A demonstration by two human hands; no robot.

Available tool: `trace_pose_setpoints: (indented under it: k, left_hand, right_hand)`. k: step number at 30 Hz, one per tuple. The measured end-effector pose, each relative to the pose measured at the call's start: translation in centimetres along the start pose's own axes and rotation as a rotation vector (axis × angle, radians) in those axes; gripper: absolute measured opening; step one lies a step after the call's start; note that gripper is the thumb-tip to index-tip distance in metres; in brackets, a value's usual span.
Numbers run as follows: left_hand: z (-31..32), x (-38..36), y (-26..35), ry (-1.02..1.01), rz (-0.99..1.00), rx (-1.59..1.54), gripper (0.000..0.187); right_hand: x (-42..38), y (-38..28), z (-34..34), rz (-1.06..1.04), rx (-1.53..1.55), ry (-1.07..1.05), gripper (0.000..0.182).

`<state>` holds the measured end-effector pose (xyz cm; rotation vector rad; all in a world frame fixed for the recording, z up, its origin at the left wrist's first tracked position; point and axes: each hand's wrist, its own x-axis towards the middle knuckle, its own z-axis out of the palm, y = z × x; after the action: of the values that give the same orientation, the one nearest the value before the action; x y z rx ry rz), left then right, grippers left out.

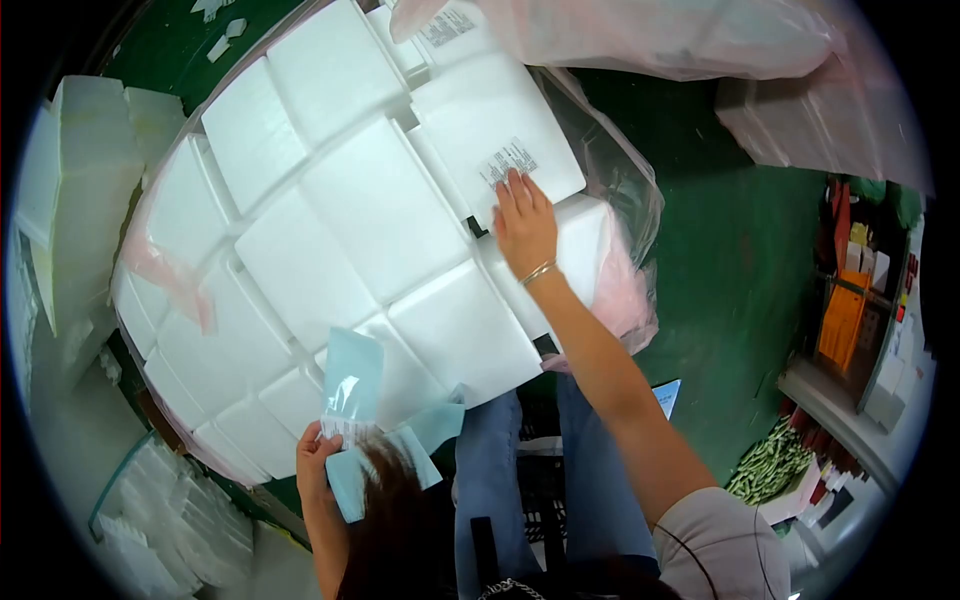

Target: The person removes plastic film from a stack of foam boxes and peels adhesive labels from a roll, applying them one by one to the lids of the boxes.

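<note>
My right hand (525, 225) reaches forward, its fingers laid on a printed label (509, 160) on a white foam block (490, 105). Its fingers are extended, and a bracelet circles the wrist. At the lower left, my left hand (318, 462) pinches a strip of light blue label sheets (352, 378) with white printed parts. The strip folds and hangs beside dark hair, which covers part of it. Many white blocks are packed side by side inside pink clear plastic wrap (625, 290). Another printed label (446, 27) is on a block at the top.
Pink plastic-wrapped goods (830, 125) stand at the upper right on a green floor (700, 230). Pale foam blocks (95, 170) are at the left, with clear bags (180, 510) below. A shelf with an orange item (845, 320) and a pile of green pieces (772, 462) are at right.
</note>
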<state>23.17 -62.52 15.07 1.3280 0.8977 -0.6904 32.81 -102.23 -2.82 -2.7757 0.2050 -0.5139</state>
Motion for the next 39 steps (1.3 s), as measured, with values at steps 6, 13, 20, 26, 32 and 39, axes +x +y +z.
trace_pose_setpoints:
  k: [6,13,20,26,32,39]
  left_hand:
    - [-1.1,-0.4,0.4,-0.063,-0.041,-0.025,0.024]
    - [1.9,-0.4,0.1,-0.156,-0.042,-0.028,0.022]
    - [7.6,-1.8,-0.2,-0.196,-0.096,0.089,0.021]
    - [15.1,-5.7,2.9,-0.347,0.036,0.305,0.021]
    - [19.4,-6.4,2.0,-0.467,0.047,0.415,0.018]
    - [17.2,-6.5,-0.5,-0.232,-0.026,0.442,0.018]
  right_hand:
    - [0.0,-2.0,-3.4,-0.015,0.046,-0.226,0.038]
    - [6.3,2.6,-0.2,0.080,0.200,-0.225,0.049]
    - [4.3,1.5,1.7,0.094,-0.064,-0.346,0.086]
    - [3.1,-1.8,-8.9,0.193,0.653,-0.456,0.073]
    - [-3.4,-4.1,-22.1,0.142,0.964,-0.526,0.047]
    - [7.2,4.2,-6.5,0.836,1.613,-0.613,0.028]
